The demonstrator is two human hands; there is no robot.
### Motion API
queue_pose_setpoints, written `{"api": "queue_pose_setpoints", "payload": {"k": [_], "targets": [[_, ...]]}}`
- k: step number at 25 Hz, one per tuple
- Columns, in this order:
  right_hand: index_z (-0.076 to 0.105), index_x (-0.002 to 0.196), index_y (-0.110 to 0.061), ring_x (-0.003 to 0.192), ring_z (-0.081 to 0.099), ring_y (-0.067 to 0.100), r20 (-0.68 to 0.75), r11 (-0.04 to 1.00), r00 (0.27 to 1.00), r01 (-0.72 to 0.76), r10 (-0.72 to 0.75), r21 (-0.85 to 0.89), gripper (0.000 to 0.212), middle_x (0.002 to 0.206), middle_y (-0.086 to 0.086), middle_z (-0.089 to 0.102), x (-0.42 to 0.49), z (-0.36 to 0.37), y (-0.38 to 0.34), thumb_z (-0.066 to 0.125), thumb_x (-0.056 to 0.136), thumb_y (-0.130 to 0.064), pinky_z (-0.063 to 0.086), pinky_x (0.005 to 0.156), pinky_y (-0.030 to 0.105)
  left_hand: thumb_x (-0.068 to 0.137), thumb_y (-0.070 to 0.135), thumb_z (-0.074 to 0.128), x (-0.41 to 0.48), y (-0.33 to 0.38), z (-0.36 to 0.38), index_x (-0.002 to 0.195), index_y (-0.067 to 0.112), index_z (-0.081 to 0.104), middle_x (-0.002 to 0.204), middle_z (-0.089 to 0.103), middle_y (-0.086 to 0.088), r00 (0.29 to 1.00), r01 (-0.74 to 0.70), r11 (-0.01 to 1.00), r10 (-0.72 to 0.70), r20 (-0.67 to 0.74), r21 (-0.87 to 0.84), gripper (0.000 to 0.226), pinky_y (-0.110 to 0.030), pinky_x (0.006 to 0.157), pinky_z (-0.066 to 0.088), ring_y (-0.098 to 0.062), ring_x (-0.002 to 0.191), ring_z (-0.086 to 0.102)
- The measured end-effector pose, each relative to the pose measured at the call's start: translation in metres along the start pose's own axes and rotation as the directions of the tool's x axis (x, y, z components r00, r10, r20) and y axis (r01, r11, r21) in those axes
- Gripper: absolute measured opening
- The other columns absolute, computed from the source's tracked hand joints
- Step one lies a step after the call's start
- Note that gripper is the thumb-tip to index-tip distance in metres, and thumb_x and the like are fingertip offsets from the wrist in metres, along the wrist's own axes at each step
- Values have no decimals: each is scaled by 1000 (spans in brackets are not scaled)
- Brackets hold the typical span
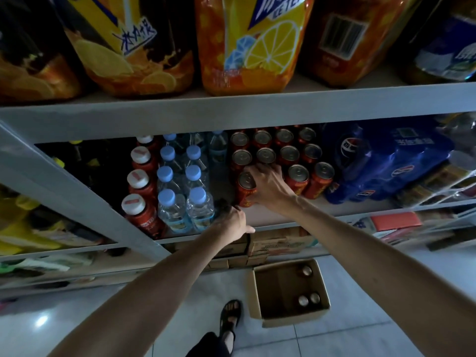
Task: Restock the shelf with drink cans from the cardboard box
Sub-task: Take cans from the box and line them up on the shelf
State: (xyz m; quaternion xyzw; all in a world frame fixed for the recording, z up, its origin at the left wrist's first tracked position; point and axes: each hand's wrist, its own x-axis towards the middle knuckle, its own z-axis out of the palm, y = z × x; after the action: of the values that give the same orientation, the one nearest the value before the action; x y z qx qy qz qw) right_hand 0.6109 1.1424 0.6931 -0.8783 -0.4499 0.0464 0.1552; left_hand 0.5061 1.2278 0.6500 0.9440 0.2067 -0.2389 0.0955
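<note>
Placing step: right hand wrapped around a red drink can, setting it at the front of the can rows on the shelf. Left hand, grip seemingly empty, at seven o'clock. Next: release, then reach the cardboard box below, three cans left.

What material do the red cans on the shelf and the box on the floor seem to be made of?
Red cans: likely metal, with shiny silver tops that have pull tabs and glossy printed sides. Box: corrugated cardboard by its look, matte brown, with thin folded walls and open flaps.
</note>
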Motion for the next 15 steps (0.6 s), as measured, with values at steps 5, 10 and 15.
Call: {"api": "queue_pose_setpoints", "payload": {"k": [5,10,15], "targets": [[42,134,-9,123,54,30,-42,999,999,-13,14,32,89,127,11,62,0,5,0,90,61,-30,25,110,47,87,62,55,10,3,-6,144,-9,30,143,37,-34,997,53,998,-51,64,-28,95,-46,110,35,-43,130,42],[46,136,-10,126,46,34,-25,997,999,-39,40,65,85,134,13,50,0,9,2,89,64,-22,31,111,44,85,60,60,7,2,-4,138,-11,38,135,47,-34,999,34,999,-34,10,-39,91,-43,103,42,-41,122,51],[45,138,-11,129,46,32,-32,998,999,-37,38,45,87,136,10,50,0,11,4,89,64,-25,32,112,42,84,56,64,6,3,-6,138,-11,37,135,48,-33,999,42,995,-40,22,-89,90,-45,100,46,-41,122,52]]}}
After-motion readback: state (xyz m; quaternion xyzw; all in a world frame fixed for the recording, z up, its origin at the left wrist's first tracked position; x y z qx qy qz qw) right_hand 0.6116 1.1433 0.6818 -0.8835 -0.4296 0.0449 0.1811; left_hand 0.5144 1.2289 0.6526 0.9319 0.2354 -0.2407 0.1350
